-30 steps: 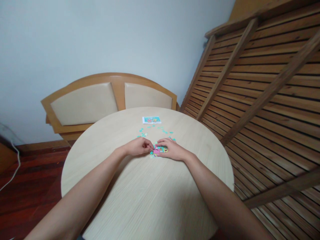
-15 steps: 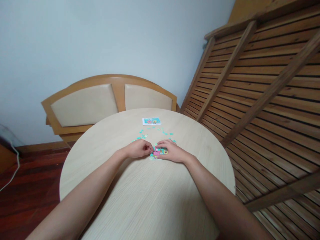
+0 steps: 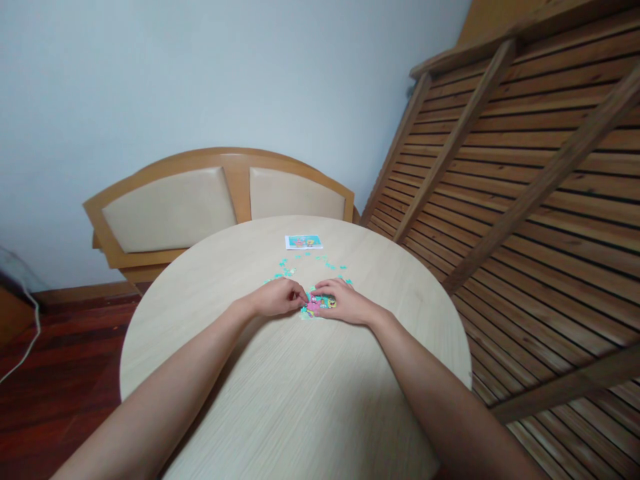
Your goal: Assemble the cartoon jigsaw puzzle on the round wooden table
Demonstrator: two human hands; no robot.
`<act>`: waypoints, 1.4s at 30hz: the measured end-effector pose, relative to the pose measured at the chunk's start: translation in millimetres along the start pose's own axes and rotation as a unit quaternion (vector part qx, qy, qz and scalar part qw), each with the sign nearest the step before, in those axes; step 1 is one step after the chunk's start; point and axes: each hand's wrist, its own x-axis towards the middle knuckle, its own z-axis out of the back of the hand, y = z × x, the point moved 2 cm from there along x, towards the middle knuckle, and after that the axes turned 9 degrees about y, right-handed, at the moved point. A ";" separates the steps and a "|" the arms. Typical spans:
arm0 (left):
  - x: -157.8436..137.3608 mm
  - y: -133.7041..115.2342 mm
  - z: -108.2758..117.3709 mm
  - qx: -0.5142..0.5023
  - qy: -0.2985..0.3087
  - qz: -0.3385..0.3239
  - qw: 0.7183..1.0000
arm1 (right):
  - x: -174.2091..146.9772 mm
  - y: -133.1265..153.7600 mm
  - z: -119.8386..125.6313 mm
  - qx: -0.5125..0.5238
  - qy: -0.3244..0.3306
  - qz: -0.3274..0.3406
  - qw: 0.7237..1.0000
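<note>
A partly joined jigsaw puzzle (image 3: 314, 306) lies flat on the table between my hands, pink in the middle with yellow and teal around it. My left hand (image 3: 283, 297) is closed in a pinch at the puzzle's left edge, on what looks like a small teal puzzle piece (image 3: 304, 308). That piece is mostly covered by the fingertips. From the right, my right hand (image 3: 345, 301) rests over the puzzle with thumb and fingers spread apart, hiding its right end. Several loose teal pieces (image 3: 286, 272) are scattered just beyond both hands.
A picture card (image 3: 304, 242) showing pink and yellow figures lies toward the far side of the round wooden table (image 3: 280, 400). Behind the table stands a padded headboard (image 3: 170, 210) against the wall. A slatted wooden frame (image 3: 530, 200) leans on the right.
Both hands stay nearly where they were around the puzzle. The left fingertips shift only slightly at its left edge; the loose pieces and card look unmoved.
</note>
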 end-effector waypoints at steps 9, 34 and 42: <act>0.7 -0.4 -1.3 0.006 -0.002 0.002 1.000 | 0.1 -5.6 -3.2 -0.004 -0.005 0.009 1.000; 2.7 2.9 -3.5 0.045 0.001 0.014 0.999 | 0.4 -5.6 -3.9 -0.012 -0.002 0.010 1.000; 1.1 6.7 1.7 0.059 -0.017 0.030 0.998 | 0.6 -4.0 -3.2 -0.012 0.001 0.007 1.000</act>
